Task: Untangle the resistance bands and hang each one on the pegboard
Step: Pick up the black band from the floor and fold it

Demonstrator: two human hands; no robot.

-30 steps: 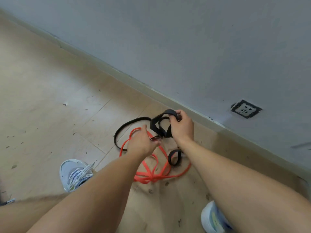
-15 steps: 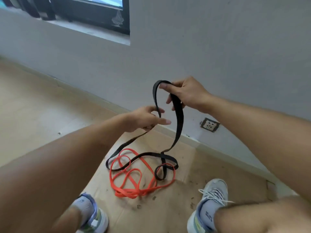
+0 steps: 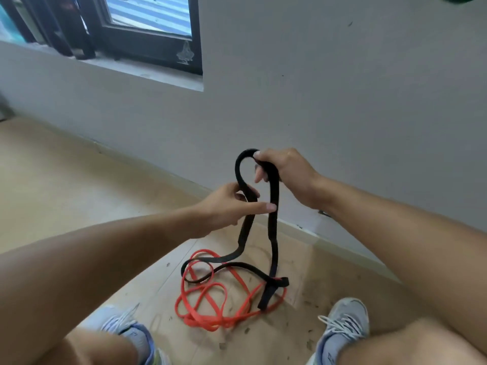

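No lettering can be read. A pale tree-shaped emblem sits on the dark window frame (image 3: 168, 52); marks on the right shoe (image 3: 340, 335) are too blurred.

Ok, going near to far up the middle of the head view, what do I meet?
Shoes → orange band lying on the floor → left hand pinching the black band → right hand gripping its top loop → wall.
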